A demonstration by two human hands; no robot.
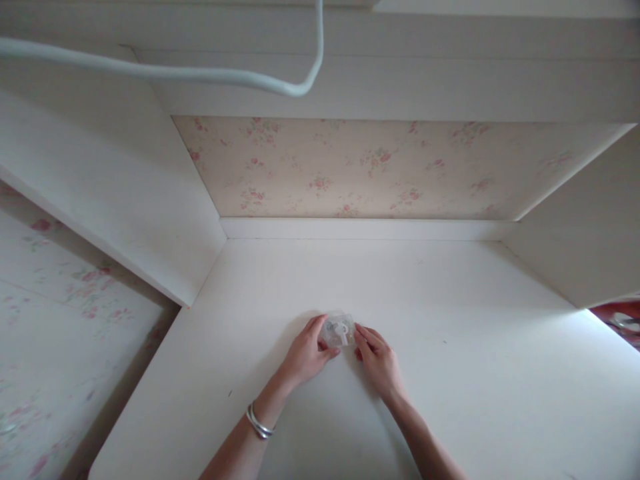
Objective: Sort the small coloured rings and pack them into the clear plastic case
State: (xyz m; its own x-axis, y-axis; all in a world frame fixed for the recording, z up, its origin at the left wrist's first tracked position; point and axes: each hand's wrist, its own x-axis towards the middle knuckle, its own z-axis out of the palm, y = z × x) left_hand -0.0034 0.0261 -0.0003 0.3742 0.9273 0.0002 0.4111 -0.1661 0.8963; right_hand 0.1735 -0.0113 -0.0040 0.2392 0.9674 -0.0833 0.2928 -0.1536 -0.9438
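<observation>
A white desk [450, 347] sits in an alcove backed by pale floral wallpaper [380, 167], white panels on both sides. One small clear plastic packet [339, 330], with something white inside, lies on the desk near centre. Two hands meet at it. The left hand [306, 357] reaches from seven o'clock, its fingers curled around the packet's left edge, pinching it; one double silver bangle [259, 423] rings that wrist. The right hand [377, 360] comes from five o'clock, fingertips touching the right edge; whether it grips I cannot tell. One white cable [200, 72] loops overhead at twelve o'clock, well apart.
</observation>
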